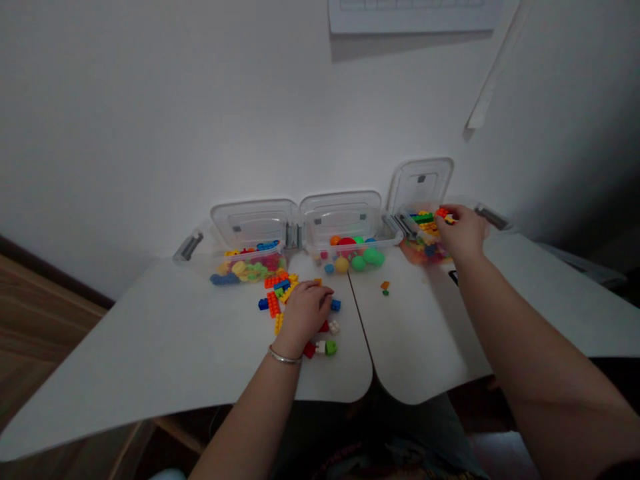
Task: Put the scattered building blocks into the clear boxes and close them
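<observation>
My right hand (pixel 465 232) is closed, its fingertips pinching a red-orange toy brick (pixel 443 212) over the open clear box on the right (pixel 407 252), which has more bricks in it. My left hand (pixel 307 310), with a bangle at the wrist, is low over a loose spread of coloured bricks on the white table. Its fingers are curled together; what they hold, if anything, is hidden. Around it are an orange brick (pixel 273 305), a blue brick (pixel 336 305), a white brick (pixel 335 327) and a green rounded piece (pixel 331 348). The hand covers part of the spread.
Two more clear boxes with open lids stand along the wall: the left box (pixel 250 253) has coloured pieces, the middle box (pixel 345 250) balls and rounded pieces. A small orange and green piece (pixel 385 288) lies right of the gap (pixel 360 313) between the white tabletops (pixel 200 333).
</observation>
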The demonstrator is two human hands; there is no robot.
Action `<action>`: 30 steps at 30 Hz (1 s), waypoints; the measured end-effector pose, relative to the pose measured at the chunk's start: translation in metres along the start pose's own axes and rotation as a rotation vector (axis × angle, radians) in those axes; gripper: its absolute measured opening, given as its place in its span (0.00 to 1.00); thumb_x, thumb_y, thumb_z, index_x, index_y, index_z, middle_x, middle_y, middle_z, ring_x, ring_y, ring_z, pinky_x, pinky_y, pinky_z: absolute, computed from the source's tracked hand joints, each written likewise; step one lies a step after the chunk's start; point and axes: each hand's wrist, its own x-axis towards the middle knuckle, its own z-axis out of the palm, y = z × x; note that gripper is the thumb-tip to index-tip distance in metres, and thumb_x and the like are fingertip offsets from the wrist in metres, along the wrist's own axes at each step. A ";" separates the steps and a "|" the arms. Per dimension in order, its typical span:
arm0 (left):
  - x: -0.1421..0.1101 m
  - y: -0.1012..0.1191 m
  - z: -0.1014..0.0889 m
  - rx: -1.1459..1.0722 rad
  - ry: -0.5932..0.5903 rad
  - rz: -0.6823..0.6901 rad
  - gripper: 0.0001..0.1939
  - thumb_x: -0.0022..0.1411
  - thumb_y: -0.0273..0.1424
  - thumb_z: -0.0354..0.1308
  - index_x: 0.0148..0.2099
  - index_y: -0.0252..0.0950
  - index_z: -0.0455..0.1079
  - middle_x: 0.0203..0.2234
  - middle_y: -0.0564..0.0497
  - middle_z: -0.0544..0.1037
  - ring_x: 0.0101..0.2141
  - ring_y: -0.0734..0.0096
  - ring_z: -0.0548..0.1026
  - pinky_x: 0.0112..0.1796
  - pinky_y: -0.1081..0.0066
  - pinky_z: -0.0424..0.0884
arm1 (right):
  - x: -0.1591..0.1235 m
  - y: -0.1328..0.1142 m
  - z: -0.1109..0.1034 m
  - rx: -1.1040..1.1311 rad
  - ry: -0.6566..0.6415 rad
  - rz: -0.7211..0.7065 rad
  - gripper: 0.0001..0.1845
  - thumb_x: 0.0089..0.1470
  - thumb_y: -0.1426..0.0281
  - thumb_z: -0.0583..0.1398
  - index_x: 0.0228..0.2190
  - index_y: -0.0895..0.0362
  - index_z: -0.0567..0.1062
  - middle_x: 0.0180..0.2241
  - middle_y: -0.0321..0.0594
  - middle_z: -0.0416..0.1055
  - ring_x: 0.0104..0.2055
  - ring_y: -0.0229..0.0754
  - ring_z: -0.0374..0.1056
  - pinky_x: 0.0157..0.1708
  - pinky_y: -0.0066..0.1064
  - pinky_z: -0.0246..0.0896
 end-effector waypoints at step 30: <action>-0.002 -0.003 0.003 -0.089 0.036 -0.030 0.16 0.63 0.20 0.49 0.49 0.33 0.73 0.44 0.45 0.79 0.47 0.62 0.74 0.52 0.62 0.68 | -0.172 -0.130 0.055 0.252 -0.673 -0.665 0.17 0.50 0.77 0.61 0.43 0.54 0.77 0.47 0.43 0.75 0.49 0.47 0.67 0.50 0.42 0.64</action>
